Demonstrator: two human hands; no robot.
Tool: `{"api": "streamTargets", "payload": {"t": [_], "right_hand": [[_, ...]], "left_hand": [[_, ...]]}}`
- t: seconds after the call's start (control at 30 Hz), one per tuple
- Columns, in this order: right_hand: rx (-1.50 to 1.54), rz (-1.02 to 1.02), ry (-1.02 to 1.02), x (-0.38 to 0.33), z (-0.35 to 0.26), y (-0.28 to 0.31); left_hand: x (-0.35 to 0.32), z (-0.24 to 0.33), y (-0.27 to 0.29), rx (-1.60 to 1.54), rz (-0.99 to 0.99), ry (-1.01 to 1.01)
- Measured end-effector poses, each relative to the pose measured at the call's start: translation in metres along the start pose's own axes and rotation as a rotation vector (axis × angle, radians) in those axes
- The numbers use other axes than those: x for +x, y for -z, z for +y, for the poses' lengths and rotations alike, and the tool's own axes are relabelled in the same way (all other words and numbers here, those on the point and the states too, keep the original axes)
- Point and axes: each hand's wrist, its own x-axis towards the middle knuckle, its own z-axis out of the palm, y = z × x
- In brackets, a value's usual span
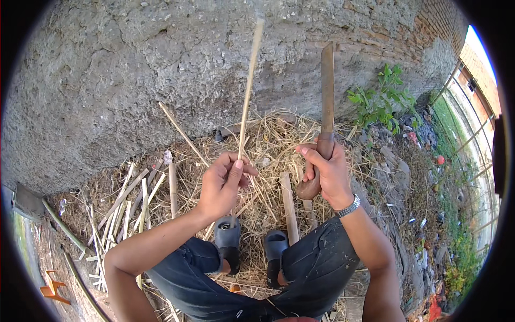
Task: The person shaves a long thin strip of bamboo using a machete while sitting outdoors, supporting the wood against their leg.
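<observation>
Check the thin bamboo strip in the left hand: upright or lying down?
Upright: the left hand pinches the bamboo strip near its lower end, and it rises against the wall.

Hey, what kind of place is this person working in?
Most likely an outdoor work spot beside a building, perhaps a back yard. A rough plastered wall rises ahead, straw and split bamboo strips litter the ground, and weeds grow by the wall.

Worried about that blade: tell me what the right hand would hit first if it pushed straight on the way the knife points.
Probably the rough plastered wall. The right hand holds the knife blade-up toward it, with nothing visible between tip and wall, though depth is unclear.
</observation>
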Motion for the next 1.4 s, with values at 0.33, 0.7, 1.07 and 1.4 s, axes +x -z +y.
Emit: {"api": "streamTargets", "payload": {"t": [0.33,0.7,1.07,1.4], "right_hand": [[-0.236,-0.239,-0.119,-0.015,0.008,-0.028],[-1.026,-0.101,0.175,-0.010,-0.006,-0.004],[-1.081,-0.096,0.135,-0.003,0.005,0.008],[-1.117,-0.049,0.518,-0.009,0.009,-0.004]], "left_hand": [[0.011,0.020,-0.018,-0.193,0.000,-0.159],[0.033,0.021,0.085,-0.120,0.457,-0.151],[0.021,0.014,0.056,1.174,0.072,-0.693],[0.028,-0.019,0.062,0.666,0.021,-0.230]]}}
